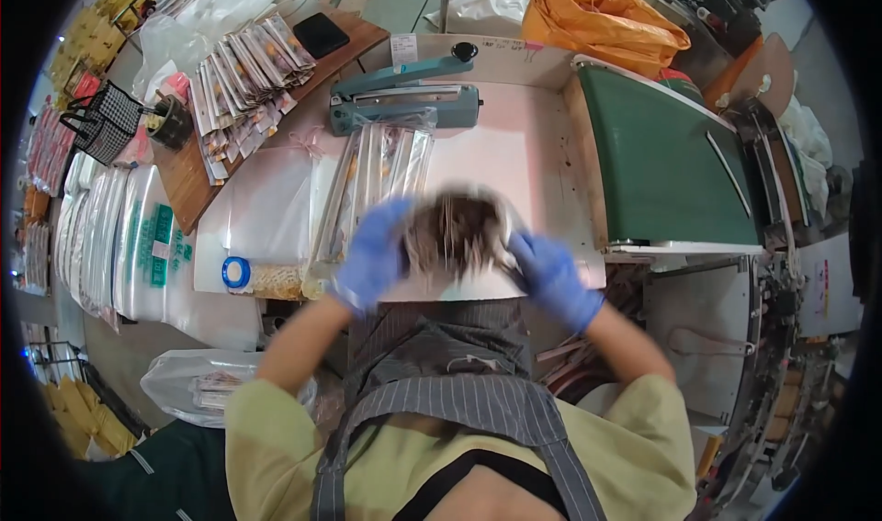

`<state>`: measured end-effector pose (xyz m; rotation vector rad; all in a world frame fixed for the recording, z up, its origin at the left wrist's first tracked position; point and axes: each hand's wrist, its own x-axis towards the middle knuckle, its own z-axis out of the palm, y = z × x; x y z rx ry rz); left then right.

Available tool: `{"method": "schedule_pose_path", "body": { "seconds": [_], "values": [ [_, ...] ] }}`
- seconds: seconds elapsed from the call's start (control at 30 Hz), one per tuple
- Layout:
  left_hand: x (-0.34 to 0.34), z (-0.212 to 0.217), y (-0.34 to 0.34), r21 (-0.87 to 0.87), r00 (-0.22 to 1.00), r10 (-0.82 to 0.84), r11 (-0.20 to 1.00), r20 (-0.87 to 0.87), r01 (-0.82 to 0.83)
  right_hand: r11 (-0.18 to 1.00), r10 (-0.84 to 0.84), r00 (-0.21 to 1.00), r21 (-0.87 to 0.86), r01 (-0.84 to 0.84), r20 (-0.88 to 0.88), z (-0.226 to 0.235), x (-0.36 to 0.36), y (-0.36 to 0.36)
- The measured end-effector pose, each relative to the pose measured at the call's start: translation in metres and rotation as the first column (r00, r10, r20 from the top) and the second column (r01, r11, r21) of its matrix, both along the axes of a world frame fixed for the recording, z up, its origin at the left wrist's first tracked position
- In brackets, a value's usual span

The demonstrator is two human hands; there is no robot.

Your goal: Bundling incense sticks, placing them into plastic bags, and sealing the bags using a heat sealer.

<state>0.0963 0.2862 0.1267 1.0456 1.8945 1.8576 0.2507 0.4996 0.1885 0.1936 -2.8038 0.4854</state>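
Between my two blue-gloved hands is a stack of thin packets (455, 236), brown and pale, blurred by motion, above the near edge of the white worktable. My left hand (372, 254) grips its left side, fingers curled around it. On the opposite side my right hand (556, 277) is closed on the stack's edge. Just beyond my left hand lies a clear plastic bag (377, 167) with long flat packets inside. The bag's far end touches a teal bag sealer (404, 103) with a raised lever arm and a black knob.
More packets (248, 75) lie fanned on a wooden board at left, with a black phone (321, 34) nearby. Clear plastic bags (266, 190) and a tape roll (236, 272) are left. A green conveyor belt (661, 153) stands right; an orange sack (597, 20) is behind.
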Motion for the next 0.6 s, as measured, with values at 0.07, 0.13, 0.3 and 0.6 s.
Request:
{"method": "schedule_pose_path", "body": {
  "seconds": [0.07,0.13,0.3,0.6],
  "values": [
    [-0.034,0.057,0.027,-0.205,0.795,0.141,0.926,-0.59,-0.316,0.99,0.052,0.998,0.131,-0.054,0.024,0.039,-0.031,0.022],
    [-0.029,0.144,0.047,-0.146,0.988,0.155,0.977,-0.007,-0.154,0.996,0.026,0.962,-0.07,-0.047,-0.273,0.102,-0.031,0.03],
    [-0.069,0.143,0.056,-0.275,0.89,0.073,0.937,-0.449,-0.216,0.998,-0.02,0.973,0.06,0.035,-0.23,0.11,-0.053,0.047],
    [-0.028,0.109,0.058,0.234,0.971,0.036,0.972,-0.238,0.021,0.993,0.018,0.918,0.111,0.029,-0.395,0.06,-0.086,0.007]
  ]
}}
